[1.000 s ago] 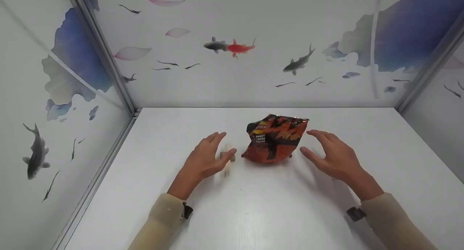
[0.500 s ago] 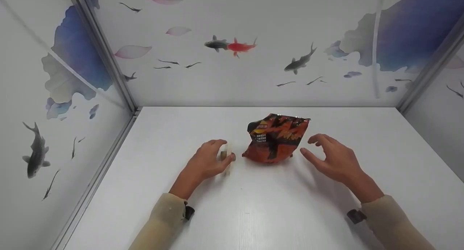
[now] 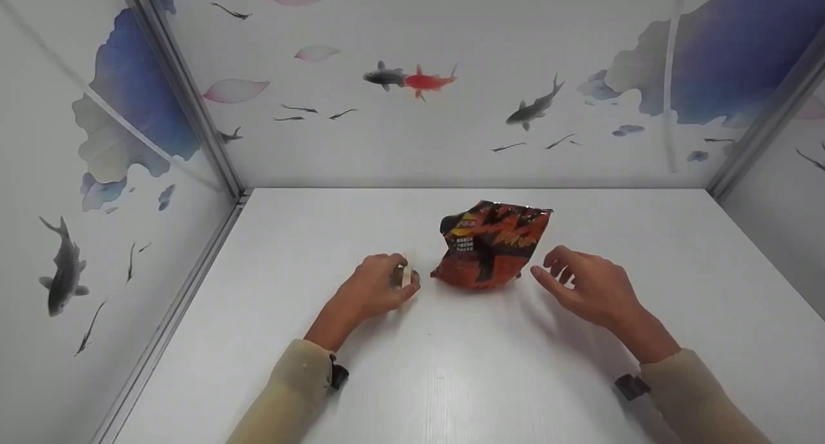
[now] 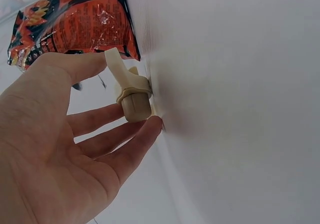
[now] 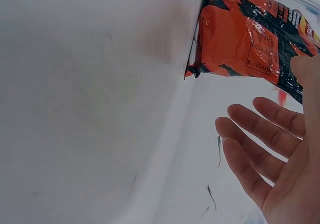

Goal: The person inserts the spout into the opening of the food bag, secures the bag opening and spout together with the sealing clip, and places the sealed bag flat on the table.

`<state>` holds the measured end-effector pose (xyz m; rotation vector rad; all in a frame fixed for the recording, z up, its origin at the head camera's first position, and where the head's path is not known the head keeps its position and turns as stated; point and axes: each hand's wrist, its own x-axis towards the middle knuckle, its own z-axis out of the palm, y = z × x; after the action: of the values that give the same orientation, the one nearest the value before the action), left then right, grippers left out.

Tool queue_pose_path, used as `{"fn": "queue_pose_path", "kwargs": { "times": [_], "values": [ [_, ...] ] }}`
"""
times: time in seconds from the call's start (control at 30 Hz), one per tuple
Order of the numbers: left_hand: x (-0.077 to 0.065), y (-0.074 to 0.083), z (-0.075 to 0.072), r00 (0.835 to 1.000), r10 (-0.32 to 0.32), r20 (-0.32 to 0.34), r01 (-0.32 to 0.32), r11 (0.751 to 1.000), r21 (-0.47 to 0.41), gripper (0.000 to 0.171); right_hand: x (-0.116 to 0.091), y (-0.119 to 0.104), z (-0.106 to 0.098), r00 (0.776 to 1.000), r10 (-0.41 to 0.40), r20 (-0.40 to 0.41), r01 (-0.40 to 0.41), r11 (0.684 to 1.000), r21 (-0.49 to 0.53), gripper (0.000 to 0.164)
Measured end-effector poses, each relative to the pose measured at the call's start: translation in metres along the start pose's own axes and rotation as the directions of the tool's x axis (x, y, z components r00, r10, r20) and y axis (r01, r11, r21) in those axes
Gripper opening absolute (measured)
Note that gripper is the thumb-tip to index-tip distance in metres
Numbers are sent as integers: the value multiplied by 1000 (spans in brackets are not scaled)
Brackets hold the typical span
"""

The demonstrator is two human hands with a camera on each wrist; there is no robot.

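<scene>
My left hand (image 3: 377, 286) holds a cream bag clip with a tan pour spout (image 4: 135, 101) at the table surface. In the left wrist view the thumb touches the clip's upper end, and the fingers curl below and behind the tan spout. An orange and black snack bag (image 3: 486, 247) stands puffed and tilted between the hands, its far top corner crimped. To its right, my right hand (image 3: 596, 286) hovers with fingers loosely bent and holds nothing. A small gap shows between its thumb and the bag.
The white table (image 3: 438, 392) runs up to a back wall (image 3: 399, 154) printed with fish and petals. A side wall with a metal frame edge (image 3: 222, 147) stands at the left. Dark wrist cameras (image 3: 631, 386) hang below the cuffs.
The left fingers have come down and closed around the clip, more of which is now covered. My right fingers have bent a little more. The snack bag has stayed in place.
</scene>
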<state>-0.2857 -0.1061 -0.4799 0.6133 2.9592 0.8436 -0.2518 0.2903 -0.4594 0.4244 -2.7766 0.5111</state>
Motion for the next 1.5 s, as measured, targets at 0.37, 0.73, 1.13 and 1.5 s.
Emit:
{"fn": "queue_pose_path", "kwargs": {
  "times": [0.37, 0.73, 1.13, 1.5],
  "values": [
    [4, 2, 0, 1000, -12, 18, 13, 999, -36, 38, -3, -1, 4, 1000, -22, -9, 22, 1000, -10, 35],
    [-9, 10, -6, 996, 55, -68, -61, 994, -92, 32, -7, -5, 5, 989, -116, -90, 116, 993, -9, 20],
    [-32, 26, -18, 976, 203, -77, -213, 963, -162, 31, -10, -16, 9, 981, -163, -108, 167, 985, 34, 8],
    [-43, 56, -19, 912, 410, -26, -407, 892, -195, 29, -11, -35, 12, 964, -237, -122, 247, 965, 83, 15]
  ]
}}
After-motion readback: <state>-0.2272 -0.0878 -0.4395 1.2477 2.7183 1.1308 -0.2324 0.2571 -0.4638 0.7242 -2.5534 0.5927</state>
